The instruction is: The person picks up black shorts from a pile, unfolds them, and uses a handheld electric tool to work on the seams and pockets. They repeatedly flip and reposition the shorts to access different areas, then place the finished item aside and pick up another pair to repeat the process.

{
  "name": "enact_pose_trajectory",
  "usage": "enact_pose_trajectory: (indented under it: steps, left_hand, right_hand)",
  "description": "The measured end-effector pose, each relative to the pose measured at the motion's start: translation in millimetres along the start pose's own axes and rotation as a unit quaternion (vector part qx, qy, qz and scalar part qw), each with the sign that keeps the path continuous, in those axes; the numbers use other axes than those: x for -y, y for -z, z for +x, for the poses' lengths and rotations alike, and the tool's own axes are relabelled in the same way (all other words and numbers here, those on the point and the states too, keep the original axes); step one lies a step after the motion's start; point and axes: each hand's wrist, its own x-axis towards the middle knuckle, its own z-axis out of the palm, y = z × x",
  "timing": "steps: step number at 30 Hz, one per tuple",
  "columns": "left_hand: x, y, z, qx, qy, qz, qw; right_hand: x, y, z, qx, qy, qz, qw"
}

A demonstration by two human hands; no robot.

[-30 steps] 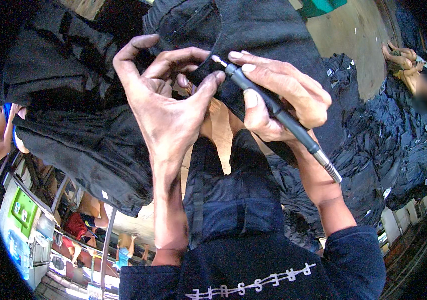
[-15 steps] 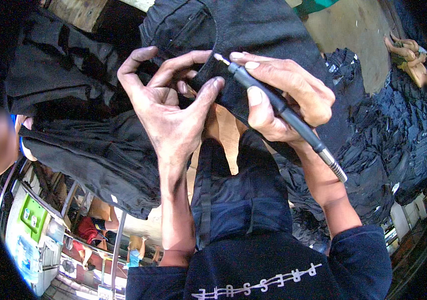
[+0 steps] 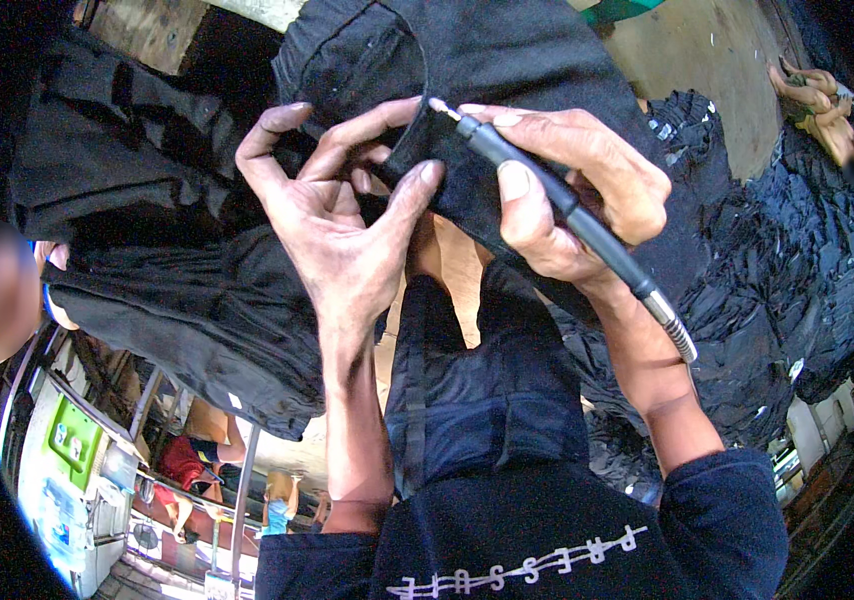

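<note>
Between both hands, the black garment (image 3: 507, 60) — dark, seamed, pinched taut

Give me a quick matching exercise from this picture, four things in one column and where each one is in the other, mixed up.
Things:
1. left hand
2. right hand
3. black trousers
4. heap of dark garments

Places:
A. piled at the right
B. pinching the cloth
C. gripping the pen-like rotary tool
D. spread under both hands

Pairs: 1-B, 2-C, 3-D, 4-A
</note>
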Motion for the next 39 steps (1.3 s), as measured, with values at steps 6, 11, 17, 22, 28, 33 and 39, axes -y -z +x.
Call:
enact_pose_trajectory:
  steps: [6, 11, 17, 22, 28, 33, 39]
  left_hand:
    - [-0.2, 0.1, 0.3, 0.003, 0.013, -0.015, 1.000]
    - [2.6, -0.2, 1.1, 0.012, 0.008, -0.005, 1.000]
    - [4.1, 3.0, 1.5, 0.035, -0.001, 0.022, 0.999]
    - [2.0, 2.0, 1.7, 0.036, 0.009, 0.003, 0.999]
    - [-0.8, -2.7, 2.5, 0.032, 0.010, -0.015, 0.999]
    - [0.0, 1.2, 3.6, 0.044, -0.004, 0.022, 0.999]
    - [0.5, 4.3, 4.2, 0.059, -0.002, 0.056, 0.997]
  right_hand:
    - [0.3, -1.8, 0.6, -0.020, -0.005, -0.008, 1.000]
    - [-0.5, 0.4, 1.1, -0.024, -0.011, -0.009, 1.000]
    - [-3.0, -3.7, 2.8, -0.071, -0.016, -0.021, 0.997]
    - [-1.2, 0.7, 2.9, -0.037, -0.012, -0.049, 0.998]
    - [0.1, -0.7, 3.0, -0.044, -0.039, -0.033, 0.998]
    - [-1.9, -1.2, 3.5, -0.048, -0.036, -0.034, 0.998]
    - [-3.8, -0.8, 4.9, -0.041, -0.035, -0.033, 0.998]
